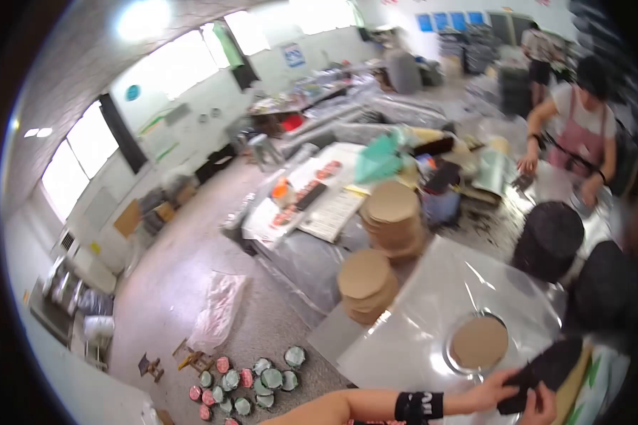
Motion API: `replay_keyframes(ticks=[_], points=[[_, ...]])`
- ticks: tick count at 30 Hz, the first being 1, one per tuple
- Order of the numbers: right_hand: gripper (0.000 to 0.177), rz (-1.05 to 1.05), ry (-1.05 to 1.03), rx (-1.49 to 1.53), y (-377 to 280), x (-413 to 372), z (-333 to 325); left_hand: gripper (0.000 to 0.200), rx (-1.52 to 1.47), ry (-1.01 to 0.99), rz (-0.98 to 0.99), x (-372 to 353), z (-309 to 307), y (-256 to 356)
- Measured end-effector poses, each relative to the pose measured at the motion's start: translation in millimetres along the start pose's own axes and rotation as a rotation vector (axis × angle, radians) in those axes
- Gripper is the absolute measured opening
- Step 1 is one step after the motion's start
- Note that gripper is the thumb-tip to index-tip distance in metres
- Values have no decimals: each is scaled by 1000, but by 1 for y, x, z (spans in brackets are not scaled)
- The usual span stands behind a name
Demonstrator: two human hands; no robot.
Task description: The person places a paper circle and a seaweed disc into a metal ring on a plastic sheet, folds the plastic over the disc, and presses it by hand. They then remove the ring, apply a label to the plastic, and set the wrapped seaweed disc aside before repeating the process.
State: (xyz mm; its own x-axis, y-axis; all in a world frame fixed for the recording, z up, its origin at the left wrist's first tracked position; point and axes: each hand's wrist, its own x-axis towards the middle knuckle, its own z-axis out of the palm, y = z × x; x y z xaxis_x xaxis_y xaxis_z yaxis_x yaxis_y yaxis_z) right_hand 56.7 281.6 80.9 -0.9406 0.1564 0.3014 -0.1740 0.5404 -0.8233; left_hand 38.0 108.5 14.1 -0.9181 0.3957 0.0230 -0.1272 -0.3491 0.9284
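My left hand [490, 392], with a black band on the wrist, has its fingers closed on the left edge of a dark flat piece [549, 368]. Close beside it, my right hand [539, 405] pinches the same piece at its lower edge. Just up and left of the hands, a round tan disc [479, 343] lies inside a metal ring on a clear plastic sheet [432, 304]. Two stacks of tan discs, a nearer one [367, 278] and a farther one [391, 212], stand beyond the sheet. Black stacks [548, 241] rise at the right.
A co-worker [581, 134] works across the table at the upper right; another person [539, 57] stands farther back. A teal bag [378, 159], an orange-capped bottle [281, 191] and a white board [332, 214] lie on the table. Several round green and red containers [271, 377] stand on the floor.
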Motion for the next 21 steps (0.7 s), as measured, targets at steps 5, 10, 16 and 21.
replay_keyframes(ticks=[5, 10, 16, 21], points=[[20, -171, -51, -178, -75, -1, 21, 33, 140, 147, 54, -8, -4, 53], [15, -146, -37, -264, -78, -4, 20, 40, 111, 183, 108, -12, -1, 21], [19, -88, -26, -227, -69, -8, 27, 38, 226, 181, -89, -24, -10, 38], [9, -9, -20, -119, -70, 3, 16, 30, 35, 169, -97, -25, -2, 70]])
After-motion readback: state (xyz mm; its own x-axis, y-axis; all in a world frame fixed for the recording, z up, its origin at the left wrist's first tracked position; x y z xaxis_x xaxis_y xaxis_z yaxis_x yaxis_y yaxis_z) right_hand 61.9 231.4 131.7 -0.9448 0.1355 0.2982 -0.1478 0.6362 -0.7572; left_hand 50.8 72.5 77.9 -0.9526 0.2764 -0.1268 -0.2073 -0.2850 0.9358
